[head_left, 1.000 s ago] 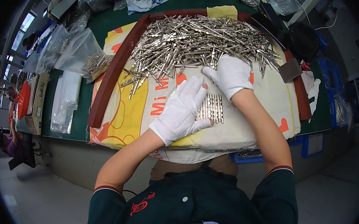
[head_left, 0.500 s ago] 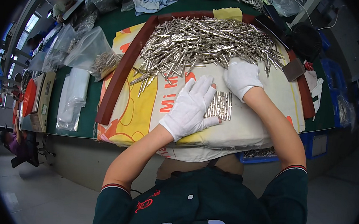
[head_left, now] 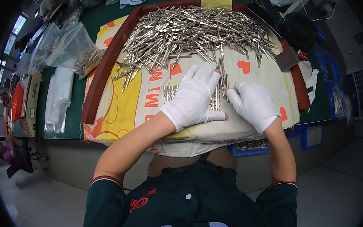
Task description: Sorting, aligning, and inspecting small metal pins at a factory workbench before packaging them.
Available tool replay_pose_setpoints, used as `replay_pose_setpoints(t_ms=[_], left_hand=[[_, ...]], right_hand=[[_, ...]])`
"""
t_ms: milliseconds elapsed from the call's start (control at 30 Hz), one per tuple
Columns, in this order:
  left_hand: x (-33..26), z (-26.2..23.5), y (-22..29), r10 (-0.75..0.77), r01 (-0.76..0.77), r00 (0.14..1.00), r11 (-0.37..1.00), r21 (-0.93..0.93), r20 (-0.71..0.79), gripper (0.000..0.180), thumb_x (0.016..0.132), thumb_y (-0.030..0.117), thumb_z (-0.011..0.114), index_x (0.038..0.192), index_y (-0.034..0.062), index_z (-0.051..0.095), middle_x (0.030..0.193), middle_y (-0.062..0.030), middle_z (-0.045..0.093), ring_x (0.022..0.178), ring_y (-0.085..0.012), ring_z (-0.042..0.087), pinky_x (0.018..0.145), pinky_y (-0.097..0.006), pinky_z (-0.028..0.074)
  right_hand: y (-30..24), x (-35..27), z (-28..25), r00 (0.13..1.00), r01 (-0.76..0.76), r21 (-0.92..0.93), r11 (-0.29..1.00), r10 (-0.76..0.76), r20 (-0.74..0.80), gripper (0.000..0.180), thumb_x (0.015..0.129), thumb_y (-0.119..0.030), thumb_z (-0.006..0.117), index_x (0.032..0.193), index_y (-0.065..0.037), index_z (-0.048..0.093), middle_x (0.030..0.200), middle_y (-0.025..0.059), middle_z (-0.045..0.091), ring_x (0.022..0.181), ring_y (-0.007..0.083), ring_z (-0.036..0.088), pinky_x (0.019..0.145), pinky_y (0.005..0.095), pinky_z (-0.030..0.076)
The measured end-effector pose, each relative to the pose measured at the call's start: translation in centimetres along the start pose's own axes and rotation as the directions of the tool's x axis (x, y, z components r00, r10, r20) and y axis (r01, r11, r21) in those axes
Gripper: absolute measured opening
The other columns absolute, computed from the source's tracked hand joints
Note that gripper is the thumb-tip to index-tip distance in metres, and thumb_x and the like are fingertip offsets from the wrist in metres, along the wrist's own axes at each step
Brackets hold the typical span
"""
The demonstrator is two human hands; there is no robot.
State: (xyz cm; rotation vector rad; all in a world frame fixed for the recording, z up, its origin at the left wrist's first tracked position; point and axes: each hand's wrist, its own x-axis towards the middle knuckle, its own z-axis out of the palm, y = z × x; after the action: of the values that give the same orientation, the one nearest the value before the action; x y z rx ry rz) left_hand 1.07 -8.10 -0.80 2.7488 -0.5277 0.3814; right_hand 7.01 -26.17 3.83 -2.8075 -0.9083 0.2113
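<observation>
My left hand (head_left: pixel 193 95), in a white glove, lies flat with its fingers stretched out over a row of short silvery metal rods (head_left: pixel 170 93). Rods of that row show on both sides of the palm, and the glove hides the middle. A few more rods (head_left: pixel 222 69) run from the pile toward me, beside the left fingertips. My right hand (head_left: pixel 254 104), also gloved, is closed at the near end of these rods, its fingers curled. Whatever it may grip is hidden by the glove. Beyond both hands spreads a big loose pile of the same rods (head_left: pixel 188 33).
Dark red wooden bars (head_left: pixel 108 71) border the printed cloth (head_left: pixel 260 81). A brown block (head_left: pixel 287 59) sits by the right bar. Clear plastic bags (head_left: pixel 73 47) lie at left, a blue crate (head_left: pixel 251 149) below the table edge. Another person (head_left: pixel 12 153) sits at far left.
My right hand has come back from the pile toward me, beside my left hand, and several rods now trail from the pile there. My left hand stays flat; the view has shifted slightly.
</observation>
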Motion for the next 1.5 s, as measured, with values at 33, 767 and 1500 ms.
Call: replay_pose_setpoints(t_ms=[33,767,1500], left_hand=[[0.1,0.1,0.1,0.017,-0.016,0.999,1.000,-0.012,0.033,0.102,0.070,0.068,0.065,0.131,-0.0099,0.043,0.136,-0.0306,0.042,0.130,-0.0424,0.038,0.111,-0.051,0.027],[-0.1,0.3,2.4,0.073,-0.066,0.997,0.983,-0.171,0.034,0.076,0.079,0.042,0.068,0.134,-0.0045,0.043,0.135,-0.0265,0.042,0.124,-0.0429,0.042,0.107,-0.049,0.033],[-0.3,-0.3,2.1,0.089,-0.091,0.995,0.994,-0.067,-0.039,0.079,0.070,0.040,0.076,0.130,-0.0025,0.047,0.128,-0.0232,0.047,0.116,-0.0403,0.048,0.099,-0.049,0.039]], right_hand=[[0.8,-0.5,-0.4,0.999,0.002,0.086,0.996,-0.005,0.034,0.034,0.088,-0.032,0.054,0.076,-0.002,0.065,0.069,0.0182,0.065,0.068,0.0365,0.065,0.065,0.0456,0.050],[0.0,9.4,-0.7,0.998,-0.035,0.018,0.999,0.034,0.049,0.042,0.072,-0.042,0.066,0.077,0.000,0.072,0.076,0.0227,0.067,0.073,0.0381,0.067,0.070,0.0439,0.053],[7.4,5.3,-3.1,0.920,-0.302,0.661,0.687,0.030,0.390,0.018,0.079,-0.017,0.064,0.071,0.000,0.061,0.054,0.0044,0.058,0.042,0.0088,0.054,0.039,0.0220,0.042]])
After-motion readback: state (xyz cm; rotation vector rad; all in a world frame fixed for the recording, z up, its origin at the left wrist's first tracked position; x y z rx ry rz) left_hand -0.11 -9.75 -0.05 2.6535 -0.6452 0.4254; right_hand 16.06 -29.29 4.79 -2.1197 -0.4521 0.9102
